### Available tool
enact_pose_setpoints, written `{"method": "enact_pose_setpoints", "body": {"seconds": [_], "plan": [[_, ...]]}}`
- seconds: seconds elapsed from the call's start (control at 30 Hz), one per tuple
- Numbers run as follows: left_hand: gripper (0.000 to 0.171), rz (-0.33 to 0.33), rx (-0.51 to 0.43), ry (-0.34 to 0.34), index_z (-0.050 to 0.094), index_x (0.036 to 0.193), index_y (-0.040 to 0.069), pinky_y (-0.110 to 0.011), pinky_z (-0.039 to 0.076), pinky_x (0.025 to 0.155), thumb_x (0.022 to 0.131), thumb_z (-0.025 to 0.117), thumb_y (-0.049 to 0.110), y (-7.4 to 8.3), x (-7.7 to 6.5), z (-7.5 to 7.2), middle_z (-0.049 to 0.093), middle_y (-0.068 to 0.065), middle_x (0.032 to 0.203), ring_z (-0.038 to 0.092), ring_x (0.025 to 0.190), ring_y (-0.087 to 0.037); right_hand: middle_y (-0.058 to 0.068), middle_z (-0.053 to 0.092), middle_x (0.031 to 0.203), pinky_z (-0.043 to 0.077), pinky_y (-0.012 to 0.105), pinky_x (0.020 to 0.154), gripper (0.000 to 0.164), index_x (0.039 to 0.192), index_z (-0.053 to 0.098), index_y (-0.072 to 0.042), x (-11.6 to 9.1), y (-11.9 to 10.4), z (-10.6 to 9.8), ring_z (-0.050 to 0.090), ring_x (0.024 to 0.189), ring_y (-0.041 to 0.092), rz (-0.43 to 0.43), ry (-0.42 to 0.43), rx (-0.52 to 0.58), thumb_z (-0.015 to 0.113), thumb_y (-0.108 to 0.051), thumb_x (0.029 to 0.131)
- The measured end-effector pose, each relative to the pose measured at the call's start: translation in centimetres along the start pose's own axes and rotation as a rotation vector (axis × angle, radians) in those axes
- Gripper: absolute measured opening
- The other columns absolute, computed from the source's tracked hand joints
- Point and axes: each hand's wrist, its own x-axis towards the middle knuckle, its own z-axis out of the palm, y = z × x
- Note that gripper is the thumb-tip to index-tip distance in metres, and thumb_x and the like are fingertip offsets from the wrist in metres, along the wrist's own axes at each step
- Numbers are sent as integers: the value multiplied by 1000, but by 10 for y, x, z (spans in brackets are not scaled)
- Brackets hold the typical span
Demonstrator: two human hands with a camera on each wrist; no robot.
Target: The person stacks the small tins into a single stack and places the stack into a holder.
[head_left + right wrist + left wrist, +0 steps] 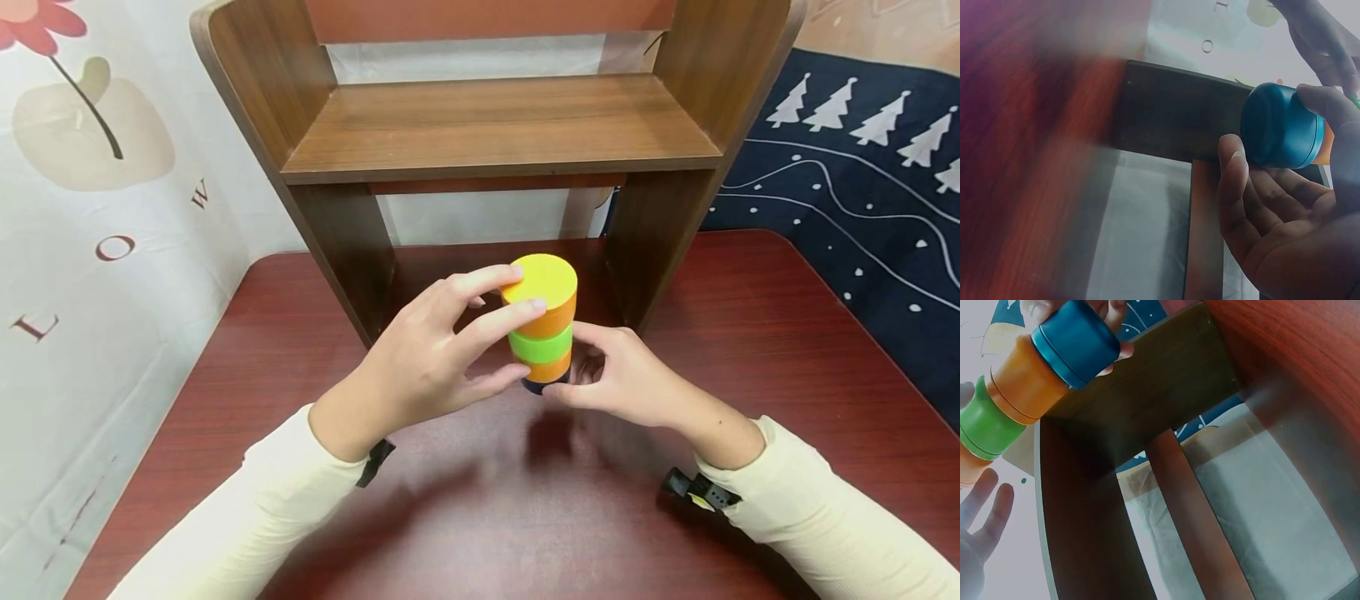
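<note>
A stack of round coloured containers [546,343] stands nearly upright between my hands, its shadow on the table below. From the top come a yellow-topped orange piece [551,287], a green piece [991,422], an orange piece [1027,381] and a dark blue piece [1282,127]. My right hand [626,375] holds the blue bottom piece between thumb and fingers. My left hand [427,346] has its fingers spread along the stack's left side. Two of its fingertips overlap the yellow top in the head view; its thumb is by the lower orange piece.
Behind the stack, a wooden shelf unit [502,121] stands on the red-brown table [480,508]. A white printed cloth [135,275] hangs on the left and a dark blue one with trees [862,192] on the right. Each wrist wears a black strap [716,493].
</note>
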Motion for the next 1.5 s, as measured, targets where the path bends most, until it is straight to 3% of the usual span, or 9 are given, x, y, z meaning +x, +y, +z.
{"method": "enact_pose_setpoints", "body": {"seconds": [0.4,0.77,0.97,1.3,1.5], "plan": [[52,9,-22,-22,61,129,6,-34,55,95,83,82,16,-7,8,-4,53,-21,134,66,109,-28,-6,66,80,54,26,61,45,118,65,-16,2,-6,-6,60,68,13,18,14,-2,86,-20,79],[56,3,-57,4,59,130,3,-36,58,86,80,84,12,-11,12,-4,48,-24,136,67,103,-31,-6,65,78,53,26,60,46,118,65,-16,7,-13,-10,60,67,13,11,51,-19,86,-20,78],[61,-23,-101,11,55,133,1,-35,55,96,80,84,11,-10,12,-2,45,-26,139,69,104,-31,-5,64,78,52,26,60,46,119,65,-16,9,-16,-10,60,67,14,24,64,-11,86,-20,78],[64,-44,-152,39,51,134,-1,-33,50,104,80,84,9,-11,14,-2,40,-28,141,60,122,-33,-4,64,76,52,26,60,43,118,65,-15,14,-21,-9,59,65,14,18,87,8,85,-20,79],[64,-48,-149,38,49,135,-1,-31,51,103,81,82,9,-14,16,-5,39,-29,142,66,111,-31,-3,64,76,51,26,59,41,116,66,-15,18,-25,-11,59,64,14,22,92,-2,85,-20,80]]}}
